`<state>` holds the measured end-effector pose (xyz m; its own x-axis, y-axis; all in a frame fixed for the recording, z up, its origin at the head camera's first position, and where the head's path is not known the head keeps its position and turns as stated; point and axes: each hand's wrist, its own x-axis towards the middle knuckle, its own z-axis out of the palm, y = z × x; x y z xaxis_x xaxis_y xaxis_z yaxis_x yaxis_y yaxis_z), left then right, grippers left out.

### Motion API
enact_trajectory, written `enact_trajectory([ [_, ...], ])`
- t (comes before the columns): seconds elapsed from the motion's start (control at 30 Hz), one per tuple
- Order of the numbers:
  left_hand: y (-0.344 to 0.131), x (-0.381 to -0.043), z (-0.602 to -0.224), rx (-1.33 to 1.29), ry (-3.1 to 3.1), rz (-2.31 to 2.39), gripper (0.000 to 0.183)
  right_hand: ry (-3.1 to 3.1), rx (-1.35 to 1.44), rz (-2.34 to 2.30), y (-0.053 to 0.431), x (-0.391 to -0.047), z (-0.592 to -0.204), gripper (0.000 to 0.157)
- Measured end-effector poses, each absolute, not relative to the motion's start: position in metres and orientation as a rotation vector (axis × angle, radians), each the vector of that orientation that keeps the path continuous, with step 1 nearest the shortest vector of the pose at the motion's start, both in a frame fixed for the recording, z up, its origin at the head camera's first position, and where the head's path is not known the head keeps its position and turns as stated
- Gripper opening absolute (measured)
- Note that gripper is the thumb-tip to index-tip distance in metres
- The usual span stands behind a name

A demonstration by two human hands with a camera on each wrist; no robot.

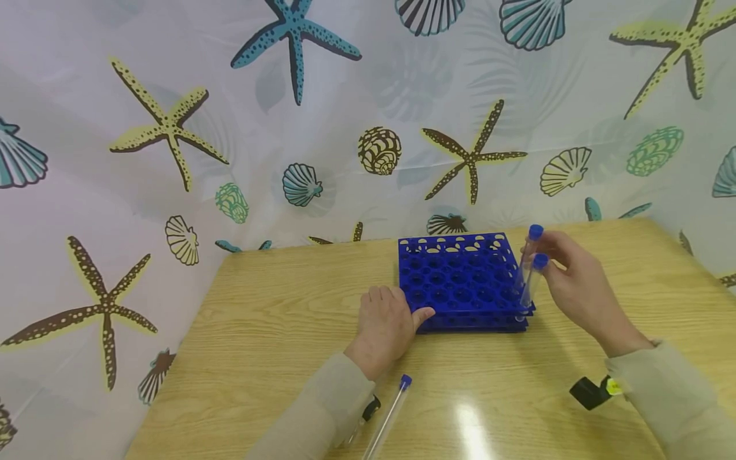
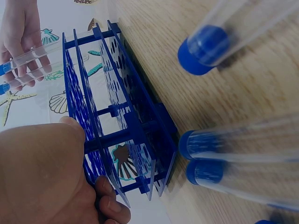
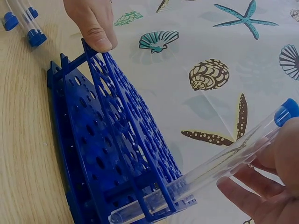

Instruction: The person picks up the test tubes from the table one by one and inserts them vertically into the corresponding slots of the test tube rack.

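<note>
A blue plastic test tube rack (image 1: pixel 460 279) stands on the table. My left hand (image 1: pixel 386 322) grips its near left corner, the thumb over the front edge and several fingertips curled below in the left wrist view. Two clear test tubes with blue caps, a rear one (image 1: pixel 524 259) and a front one (image 1: pixel 531 284), stand in the rack's right end. My right hand (image 1: pixel 577 287) is around their upper parts and pinches a test tube (image 3: pixel 229 156) below its cap. That tube passes through the rack's plates, its rounded bottom showing near the lowest level. The contact is partly hidden.
On the wooden table (image 1: pixel 276 306), a capped test tube (image 1: pixel 388 418) lies in front of the rack, by my left sleeve. Several loose capped tubes lie there in the left wrist view. A cloth printed with starfish and shells (image 1: pixel 333 128) hangs behind the table.
</note>
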<state>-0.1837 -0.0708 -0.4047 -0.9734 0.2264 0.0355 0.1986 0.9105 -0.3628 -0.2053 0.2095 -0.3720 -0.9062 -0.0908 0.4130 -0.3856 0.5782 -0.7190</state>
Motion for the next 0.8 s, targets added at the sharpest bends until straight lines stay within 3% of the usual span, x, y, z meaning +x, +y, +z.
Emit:
enact_trajectory([
  [0.33,-0.071,-0.183,-0.405,-0.322,-2.996,0.54,0.071,-2.522,0.398,1.252,0.211,-0.204,-0.38,0.026],
  [0.8,-0.07,-0.184,-0.405,-0.323,-3.003,0.563,0.072,-2.591,0.372,1.168,0.212,-0.201,-0.385,0.019],
])
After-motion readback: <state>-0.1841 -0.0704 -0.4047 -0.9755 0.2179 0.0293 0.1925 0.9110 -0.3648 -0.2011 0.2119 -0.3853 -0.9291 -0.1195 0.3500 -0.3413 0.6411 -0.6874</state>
